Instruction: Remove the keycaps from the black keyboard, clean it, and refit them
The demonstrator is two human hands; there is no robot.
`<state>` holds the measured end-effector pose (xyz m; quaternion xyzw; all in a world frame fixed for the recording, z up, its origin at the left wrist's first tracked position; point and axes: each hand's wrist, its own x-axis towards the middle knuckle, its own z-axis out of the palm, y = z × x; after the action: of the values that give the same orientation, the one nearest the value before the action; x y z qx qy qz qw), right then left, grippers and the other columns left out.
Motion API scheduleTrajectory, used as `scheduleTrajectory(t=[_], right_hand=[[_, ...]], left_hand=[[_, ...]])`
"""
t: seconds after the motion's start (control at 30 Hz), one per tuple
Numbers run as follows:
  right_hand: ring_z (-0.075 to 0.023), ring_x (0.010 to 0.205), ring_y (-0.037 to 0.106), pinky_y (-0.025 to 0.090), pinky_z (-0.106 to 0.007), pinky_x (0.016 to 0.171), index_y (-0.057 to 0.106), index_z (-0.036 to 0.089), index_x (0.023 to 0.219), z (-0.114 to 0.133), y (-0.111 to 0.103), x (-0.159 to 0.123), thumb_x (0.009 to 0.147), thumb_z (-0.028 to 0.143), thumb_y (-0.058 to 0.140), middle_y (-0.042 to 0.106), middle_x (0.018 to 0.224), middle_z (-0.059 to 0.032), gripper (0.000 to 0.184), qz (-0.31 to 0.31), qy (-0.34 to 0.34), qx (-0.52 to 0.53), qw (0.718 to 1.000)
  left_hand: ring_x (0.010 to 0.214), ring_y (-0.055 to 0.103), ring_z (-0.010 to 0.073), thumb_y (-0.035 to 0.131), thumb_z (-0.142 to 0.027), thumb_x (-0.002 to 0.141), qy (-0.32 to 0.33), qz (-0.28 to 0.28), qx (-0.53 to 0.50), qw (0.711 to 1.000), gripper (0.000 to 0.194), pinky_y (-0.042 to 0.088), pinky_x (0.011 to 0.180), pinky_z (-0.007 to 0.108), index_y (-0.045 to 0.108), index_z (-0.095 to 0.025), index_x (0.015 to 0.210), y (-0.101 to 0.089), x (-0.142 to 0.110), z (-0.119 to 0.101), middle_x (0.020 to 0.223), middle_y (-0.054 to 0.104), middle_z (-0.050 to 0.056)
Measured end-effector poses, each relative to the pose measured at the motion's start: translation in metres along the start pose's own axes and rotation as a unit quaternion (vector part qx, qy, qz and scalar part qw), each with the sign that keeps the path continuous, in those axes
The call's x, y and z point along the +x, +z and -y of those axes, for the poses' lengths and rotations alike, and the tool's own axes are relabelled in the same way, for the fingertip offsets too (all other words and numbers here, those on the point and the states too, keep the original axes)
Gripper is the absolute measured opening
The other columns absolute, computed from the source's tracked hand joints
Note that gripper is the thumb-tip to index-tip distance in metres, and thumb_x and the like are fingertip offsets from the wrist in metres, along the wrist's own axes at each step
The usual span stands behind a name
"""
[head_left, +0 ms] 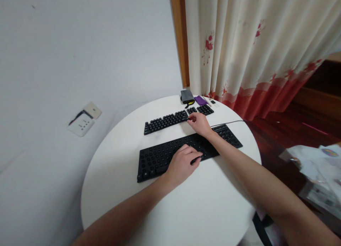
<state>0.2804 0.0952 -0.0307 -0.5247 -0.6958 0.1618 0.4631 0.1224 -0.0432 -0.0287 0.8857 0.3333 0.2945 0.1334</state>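
Observation:
A black keyboard lies at a slant on the table, most of its switches bare, with a few keycaps along its front left edge. Over its front edge is my left hand, thumb and fingers closed on a small black keycap. Behind the keyboard, loose black keycaps sit in rows laid out like a keyboard. My right hand reaches across to the right end of those rows, its fingertips pinched on a dark keycap. My right forearm hides part of the keyboard.
The round white table stands against a wall with a socket. At its far edge are a grey pouch and a purple cloth-like item. A cable runs off to the right. Plastic bags lie beyond the table.

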Motion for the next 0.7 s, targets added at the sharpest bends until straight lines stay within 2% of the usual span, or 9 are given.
scheduleTrajectory(t=[0.2, 0.27, 0.47, 0.7], right_hand=[[-0.0156, 0.068, 0.062, 0.048, -0.028, 0.070, 0.070, 0.016, 0.087, 0.000, 0.000, -0.001, 0.078, 0.016, 0.067, 0.071, 0.080, -0.0036, 0.010, 0.004, 0.002, -0.002, 1.000], [-0.0156, 0.068, 0.062, 0.048, -0.028, 0.070, 0.070, 0.016, 0.088, -0.001, 0.000, -0.001, 0.078, 0.017, 0.067, 0.071, 0.080, -0.0033, 0.010, 0.003, 0.003, -0.004, 1.000], [-0.0152, 0.068, 0.062, 0.048, -0.027, 0.070, 0.070, 0.016, 0.086, -0.002, 0.001, -0.002, 0.078, 0.017, 0.067, 0.071, 0.079, -0.0028, 0.010, 0.001, 0.001, -0.006, 1.000], [-0.0145, 0.067, 0.062, 0.049, -0.027, 0.071, 0.070, 0.016, 0.088, -0.001, 0.002, -0.003, 0.078, 0.017, 0.067, 0.071, 0.080, -0.0030, 0.010, 0.014, 0.010, -0.007, 1.000]], left_hand=[[0.094, 0.056, 0.0195, 0.056, -0.020, 0.094, 0.019, 0.024, 0.060, 0.998, 0.021, 0.051, 0.085, 0.034, 0.076, -0.021, 0.100, -0.005, 0.001, -0.003, 0.099, 0.069, 0.005], [0.098, 0.055, 0.0203, 0.056, -0.017, 0.092, 0.020, 0.033, 0.074, 0.996, 0.023, 0.051, 0.087, 0.035, 0.075, -0.022, 0.104, -0.008, 0.000, -0.004, 0.103, 0.067, 0.005], [0.102, 0.052, 0.0211, 0.050, -0.001, 0.086, 0.024, 0.096, 0.123, 0.988, 0.046, 0.049, 0.091, 0.038, 0.067, -0.025, 0.121, -0.015, -0.003, -0.004, 0.107, 0.063, 0.005], [0.100, 0.051, 0.0224, 0.050, -0.003, 0.090, 0.042, 0.130, 0.176, 0.975, 0.044, 0.045, 0.084, 0.037, 0.063, -0.023, 0.126, -0.019, -0.003, -0.006, 0.106, 0.060, 0.007]])
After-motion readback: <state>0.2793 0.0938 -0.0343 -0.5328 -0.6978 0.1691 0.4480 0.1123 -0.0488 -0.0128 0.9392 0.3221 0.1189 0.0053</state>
